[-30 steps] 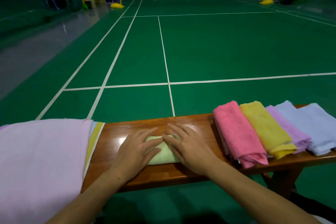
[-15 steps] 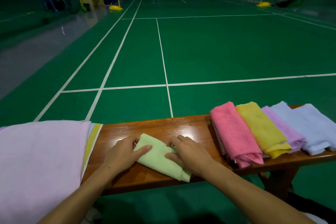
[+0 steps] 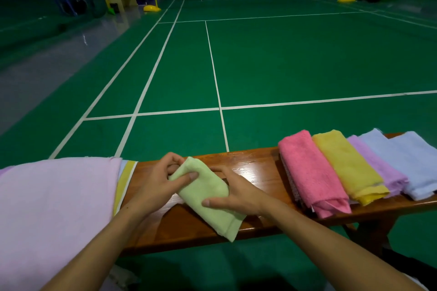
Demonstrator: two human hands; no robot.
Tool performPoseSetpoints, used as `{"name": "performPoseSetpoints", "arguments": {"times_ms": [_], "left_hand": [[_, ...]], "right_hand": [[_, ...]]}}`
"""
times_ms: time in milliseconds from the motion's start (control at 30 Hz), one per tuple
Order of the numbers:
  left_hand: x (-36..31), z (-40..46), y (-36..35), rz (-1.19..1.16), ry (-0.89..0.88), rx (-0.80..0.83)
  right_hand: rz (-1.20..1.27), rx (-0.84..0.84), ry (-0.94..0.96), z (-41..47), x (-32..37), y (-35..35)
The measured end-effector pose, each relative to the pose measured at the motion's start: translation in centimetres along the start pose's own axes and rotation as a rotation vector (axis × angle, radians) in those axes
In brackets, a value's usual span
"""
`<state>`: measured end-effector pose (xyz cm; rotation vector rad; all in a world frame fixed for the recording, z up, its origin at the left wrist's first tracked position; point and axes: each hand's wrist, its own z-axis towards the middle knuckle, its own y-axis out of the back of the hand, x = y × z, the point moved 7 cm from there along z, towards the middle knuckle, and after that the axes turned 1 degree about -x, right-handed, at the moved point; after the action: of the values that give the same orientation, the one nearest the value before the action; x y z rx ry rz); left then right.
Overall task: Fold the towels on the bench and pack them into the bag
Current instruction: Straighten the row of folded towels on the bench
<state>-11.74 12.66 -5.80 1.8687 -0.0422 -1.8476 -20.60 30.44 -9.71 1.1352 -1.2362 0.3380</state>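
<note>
Hands: your left hand [image 3: 156, 182] pinches the folded green towel [image 3: 208, 196] at its far end; right hand [image 3: 236, 196] grips its middle, apparently lifted off the bench [image 3: 257, 165].

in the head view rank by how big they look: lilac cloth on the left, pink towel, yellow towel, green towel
1. Lilac cloth: largest by far, though it is nearest the camera and cut off by the frame.
2. Pink towel and yellow towel: too alike to rank.
3. Green towel: smallest, partly covered by both hands.
</note>
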Motion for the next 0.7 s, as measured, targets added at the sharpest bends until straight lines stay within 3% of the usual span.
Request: {"name": "performPoseSetpoints", "arguments": {"times_ms": [167,333,700], "left_hand": [[-1.1,0.4,-0.4,-0.086,0.101,-0.121],[-3.0,1.5,-3.3,-0.126,0.122,-0.166],[-7.9,5.1,-15.7,-0.365,0.148,-0.085]], "right_hand": [[-0.016,-0.139,0.152,-2.6,1.9,3.0],[-0.096,-0.176,0.22,-5.9,1.8,6.0],[-0.102,-0.499,0.249,-13.7,-2.0,17.6]]}}
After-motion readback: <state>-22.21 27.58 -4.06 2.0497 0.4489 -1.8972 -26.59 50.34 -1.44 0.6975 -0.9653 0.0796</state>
